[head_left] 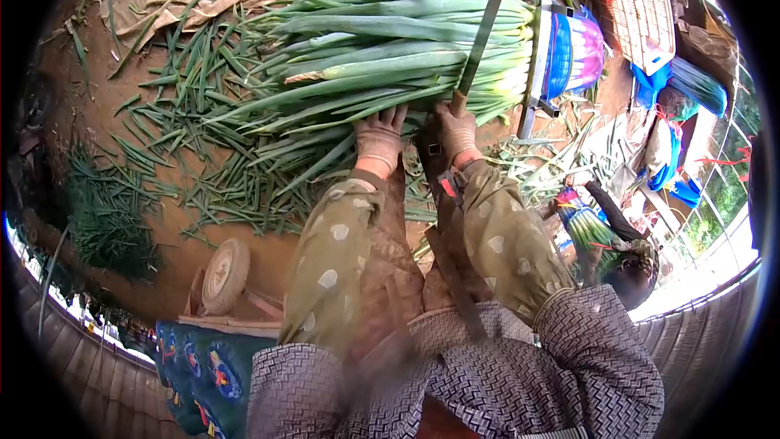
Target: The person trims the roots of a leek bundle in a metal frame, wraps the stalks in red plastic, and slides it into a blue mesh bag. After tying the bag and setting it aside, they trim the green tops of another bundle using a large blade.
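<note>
A big bundle of green onions (390,41) lies across a metal frame (534,73), leaves to the left and pale stalks to the right, with blue and purple wrapping (573,53) around its right end. My left hand (379,140), in a light glove, presses against the near edge of the leaves, fingers pointing forward. Close to its right, my right hand (457,132), also gloved, has its fingers closed at the lower end of a dark flat strap (487,24) that crosses over the bundle.
Cut green leaves (236,187) litter the brown ground. A wheel (225,276) stands at lower left beside a cart. At right, a co-worker (626,252) holds a smaller onion bundle (587,228). A white crate (642,16) is at upper right.
</note>
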`<state>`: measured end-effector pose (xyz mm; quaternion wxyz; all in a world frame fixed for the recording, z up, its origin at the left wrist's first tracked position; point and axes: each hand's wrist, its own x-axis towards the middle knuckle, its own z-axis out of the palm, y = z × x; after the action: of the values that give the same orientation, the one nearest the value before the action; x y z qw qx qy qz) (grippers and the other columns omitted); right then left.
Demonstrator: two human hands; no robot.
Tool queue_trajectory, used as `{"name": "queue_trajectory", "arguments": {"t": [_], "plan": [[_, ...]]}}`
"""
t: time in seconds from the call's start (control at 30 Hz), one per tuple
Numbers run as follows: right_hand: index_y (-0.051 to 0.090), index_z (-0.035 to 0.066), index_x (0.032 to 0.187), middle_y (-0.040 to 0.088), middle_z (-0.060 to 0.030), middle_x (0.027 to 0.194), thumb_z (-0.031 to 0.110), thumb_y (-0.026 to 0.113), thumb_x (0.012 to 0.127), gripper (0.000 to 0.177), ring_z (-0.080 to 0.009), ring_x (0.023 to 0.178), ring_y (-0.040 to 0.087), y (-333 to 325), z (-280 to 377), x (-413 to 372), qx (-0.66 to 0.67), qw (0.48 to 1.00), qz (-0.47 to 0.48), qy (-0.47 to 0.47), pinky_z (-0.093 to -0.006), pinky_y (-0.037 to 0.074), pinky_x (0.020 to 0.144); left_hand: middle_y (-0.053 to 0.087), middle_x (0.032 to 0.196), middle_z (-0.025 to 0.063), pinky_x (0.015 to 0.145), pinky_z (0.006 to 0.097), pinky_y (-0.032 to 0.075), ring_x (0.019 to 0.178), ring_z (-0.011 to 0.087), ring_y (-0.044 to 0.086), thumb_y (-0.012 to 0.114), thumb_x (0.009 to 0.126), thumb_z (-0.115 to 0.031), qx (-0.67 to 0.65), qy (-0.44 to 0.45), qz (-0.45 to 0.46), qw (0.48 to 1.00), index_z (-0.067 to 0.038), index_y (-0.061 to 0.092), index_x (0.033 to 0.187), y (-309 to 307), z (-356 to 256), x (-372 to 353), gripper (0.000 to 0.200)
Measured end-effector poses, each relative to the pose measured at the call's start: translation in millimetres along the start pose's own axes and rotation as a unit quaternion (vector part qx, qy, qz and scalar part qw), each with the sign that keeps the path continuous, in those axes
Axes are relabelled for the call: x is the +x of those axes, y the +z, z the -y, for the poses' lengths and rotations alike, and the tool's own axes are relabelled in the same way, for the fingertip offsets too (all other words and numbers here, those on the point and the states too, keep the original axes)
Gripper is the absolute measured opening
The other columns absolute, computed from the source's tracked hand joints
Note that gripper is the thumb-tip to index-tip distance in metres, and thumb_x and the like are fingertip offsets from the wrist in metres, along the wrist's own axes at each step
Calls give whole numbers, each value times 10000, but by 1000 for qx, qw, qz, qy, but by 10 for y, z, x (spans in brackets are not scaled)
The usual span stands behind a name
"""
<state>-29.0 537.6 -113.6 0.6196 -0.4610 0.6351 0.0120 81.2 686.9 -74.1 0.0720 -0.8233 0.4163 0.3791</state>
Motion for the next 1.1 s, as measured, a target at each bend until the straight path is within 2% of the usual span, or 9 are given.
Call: {"name": "queue_trajectory", "arguments": {"t": [0.17, 0.23, 0.27, 0.33, 0.57, 0.7, 0.77, 0.97, 1.1], "plan": [[674, -15, 1049, 709, -68, 904, 219, 694, 877, 291, -170, 803, 614, 151, 290, -57, -109, 993, 15, 40, -324, 491, 753, 346, 1553, 166, 1130, 513, 312, 1367, 398, 395, 437, 982, -274, -157, -41, 114, 980, -150, 439, 1464, 267, 217, 507, 497], [619, -21, 1150, 717, -78, 989, 210, 676, 888, 354, -188, 874, 631, 146, 297, -71, -129, 989, 33, 60, -338, 495, 794, 403, 1512, 181, 1103, 539, 332, 1331, 415, 430, 396, 1012, -310, -70, 13, -81, 994, -145, 466, 1446, 889, 288, 622, 470], [614, -21, 1150, 716, -77, 978, 205, 677, 887, 352, -196, 871, 636, 19, 352, -205, -171, 983, 41, 47, -341, 497, 794, 422, 1496, 182, 1111, 552, 315, 1330, 416, 427, 407, 1010, -303, -161, 6, 96, 982, -146, 454, 1458, 694, 271, 606, 477], [604, -20, 1153, 708, -81, 935, 203, 683, 885, 357, -201, 841, 646, -124, 587, -393, -192, 979, 65, 28, -337, 505, 759, 425, 1496, 162, 1110, 560, 312, 1354, 391, 404, 466, 987, -306, -168, -23, -13, 986, -161, 428, 1475, 653, 128, 273, 511], [640, 1, 912, 647, -68, 743, 197, 724, 866, 218, -129, 574, 574, -220, 2006, -773, 0, 997, 77, 4, -257, 483, 558, 444, 1440, 95, 1153, 531, 229, 1342, 289, 411, 747, 734, -246, -126, 11, -34, 991, -104, 499, 1333, -1219, -478, -961, 663], [648, -5, 879, 630, -52, 685, 200, 710, 864, 215, -147, 557, 578, -95, 2049, -88, -55, 992, 116, 18, -271, 490, 542, 404, 1476, 125, 1196, 533, 178, 1394, 342, 353, 744, 702, -212, -86, 28, -267, 960, -64, 468, 1383, -2026, -633, -679, 749], [629, 15, 904, 611, -46, 673, 199, 702, 870, 201, -145, 526, 563, 40, 2049, 94, -36, 989, 127, 68, -280, 477, 488, 194, 1594, 151, 1161, 646, 121, 1476, 401, 138, 803, 690, -376, -104, 1, -131, 986, -37, 273, 1521, -1957, -517, -296, 1042], [580, 31, 938, 616, -45, 692, 178, 696, 884, 194, -164, 528, 592, 317, 1540, 753, -45, 979, 145, 135, -316, 490, 462, 115, 1644, 120, 1059, 799, 54, 1503, 392, 73, 842, 519, -635, -43, -32, 213, 976, -120, 125, 1576, -1221, 71, 946, 1377], [598, 0, 884, 663, -91, 718, 124, 690, 849, 159, -178, 580, 641, 475, 1458, 748, -82, 989, 117, 38, -318, 506, 492, 129, 1643, 117, 1063, 791, 37, 1503, 393, 60, 811, 554, -660, -4, -18, 209, 978, -119, 124, 1579, -889, 181, 1179, 1347]]}}
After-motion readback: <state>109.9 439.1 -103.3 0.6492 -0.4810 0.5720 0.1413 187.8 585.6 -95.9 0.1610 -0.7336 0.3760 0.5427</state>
